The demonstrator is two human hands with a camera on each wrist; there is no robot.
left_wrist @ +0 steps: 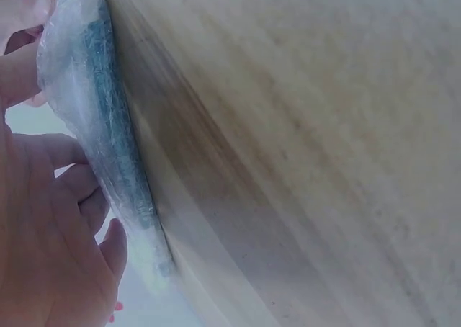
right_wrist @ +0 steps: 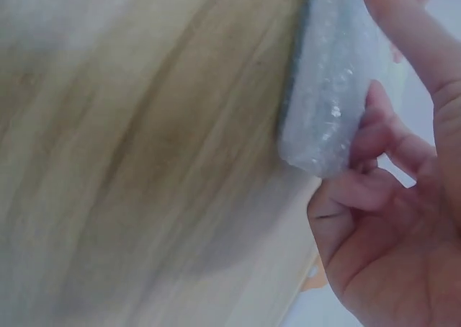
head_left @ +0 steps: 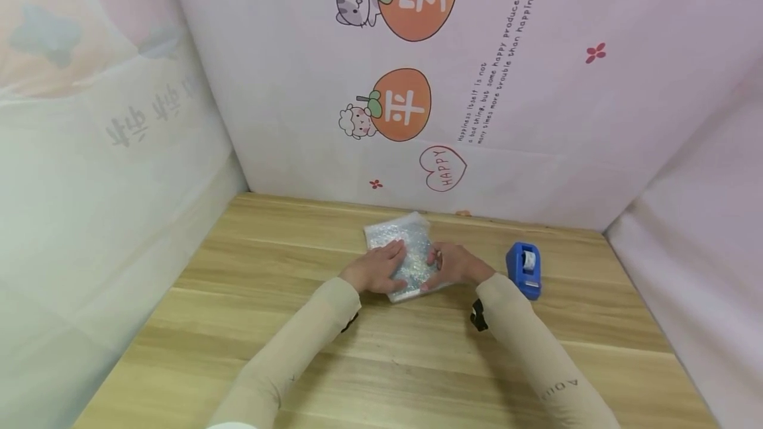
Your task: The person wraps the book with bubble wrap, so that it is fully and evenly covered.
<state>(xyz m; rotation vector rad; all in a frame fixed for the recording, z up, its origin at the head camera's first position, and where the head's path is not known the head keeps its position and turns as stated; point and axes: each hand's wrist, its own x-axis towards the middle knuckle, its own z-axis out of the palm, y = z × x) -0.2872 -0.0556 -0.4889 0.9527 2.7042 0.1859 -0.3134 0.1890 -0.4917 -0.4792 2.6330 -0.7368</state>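
Bubble-wrap parcel (head_left: 403, 253) lies mid-table (head_left: 250, 263), already folded round something dark, so the wrapping looks mostly done, though no tape shows on it. Left hand (head_left: 375, 270) presses flat on it; right hand (head_left: 453, 265) pinches its edge, dispenser (head_left: 524, 269) just beside.

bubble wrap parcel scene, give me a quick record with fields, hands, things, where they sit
parcel: bubble-wrapped parcel lying flat on the table, near the back wall
left hand: left hand resting on the parcel's left side, fingers fairly straight
right hand: right hand at the parcel's right edge, fingers curled against it
dispenser: blue tape dispenser on the table, right of the right hand, untouched
backdrop: pale printed sheet with orange fruit and cartoon animals
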